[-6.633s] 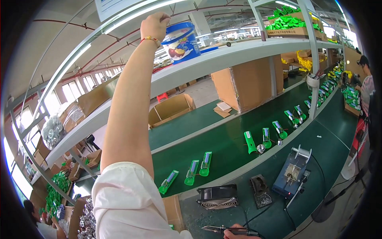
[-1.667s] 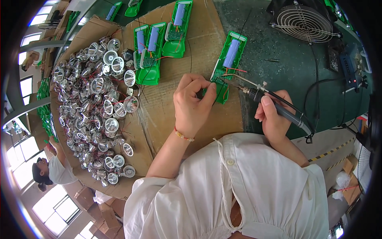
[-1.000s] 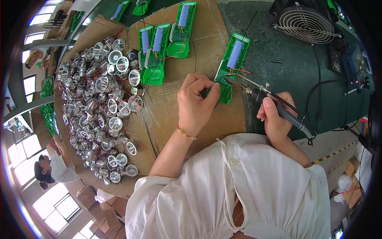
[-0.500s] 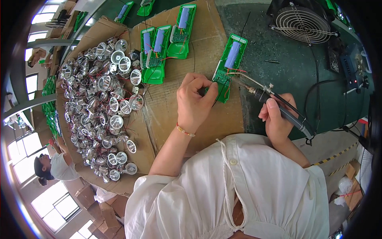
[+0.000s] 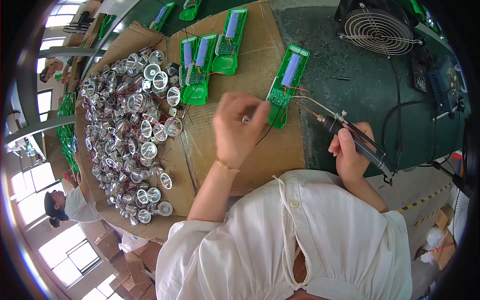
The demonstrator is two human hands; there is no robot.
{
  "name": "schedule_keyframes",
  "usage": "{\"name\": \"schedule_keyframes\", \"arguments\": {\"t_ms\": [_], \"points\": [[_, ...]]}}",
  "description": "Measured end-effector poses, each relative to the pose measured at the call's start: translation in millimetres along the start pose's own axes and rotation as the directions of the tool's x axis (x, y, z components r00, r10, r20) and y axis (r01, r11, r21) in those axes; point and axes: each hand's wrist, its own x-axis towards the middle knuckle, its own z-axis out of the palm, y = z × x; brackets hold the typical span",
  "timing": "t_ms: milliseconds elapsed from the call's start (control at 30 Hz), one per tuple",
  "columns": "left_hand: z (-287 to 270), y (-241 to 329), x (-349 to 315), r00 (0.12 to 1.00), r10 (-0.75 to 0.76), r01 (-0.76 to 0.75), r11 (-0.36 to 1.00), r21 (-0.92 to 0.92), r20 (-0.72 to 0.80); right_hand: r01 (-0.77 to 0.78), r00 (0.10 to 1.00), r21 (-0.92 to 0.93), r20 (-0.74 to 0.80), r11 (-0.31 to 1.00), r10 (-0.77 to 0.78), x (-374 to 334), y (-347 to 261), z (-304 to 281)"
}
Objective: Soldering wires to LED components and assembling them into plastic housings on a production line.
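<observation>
My right hand (image 5: 351,152) grips a soldering iron (image 5: 357,141) with a thin metal feed tube clamped along it. Its tip is close to the green circuit board (image 5: 279,97) in an open green plastic housing (image 5: 278,118), which also holds a blue cylindrical battery (image 5: 291,70). Left of this housing, my left hand (image 5: 239,122) is curled and slightly blurred, thumb and forefinger toward the board. A small shiny spot shows between its fingers; I cannot make out what it is. A black wire (image 5: 272,126) runs from the board past that hand.
Many silver reflector cups (image 5: 135,135) with wires are heaped on cardboard at the left. Several similar green housings (image 5: 194,95) lie behind my left hand. A round fan with a wire guard (image 5: 378,32) stands at the far right. Another person (image 5: 75,202) is at the far left.
My left hand has drawn back a little leftward from the board, its fingers shifting. The soldering iron has moved slightly right and down. The board still lies in its place.
</observation>
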Motion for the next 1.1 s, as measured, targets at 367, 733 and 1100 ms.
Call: {"name": "schedule_keyframes", "arguments": {"t_ms": [367, 733, 1100], "points": [[-21, -15, 3, 0.991, -0.118, 0.137, 0.839, 0.526, -0.070, 0.001, 1.000, -0.015, 0.017, 1.000, 0.000, 0, -1, 0], [-23, -27, -17, 0.961, -0.275, 0.275, 0.937, 0.217, -0.029, 0.023, 0.997, -0.006, 0.068, 1.000, -0.023, -2, 0, 3], [-17, -24, -13, 0.994, -0.043, 0.004, 0.928, 0.374, 0.097, 0.028, 0.999, -0.021, 0.045, 0.999, -0.027, -4, 1, -2]]}}
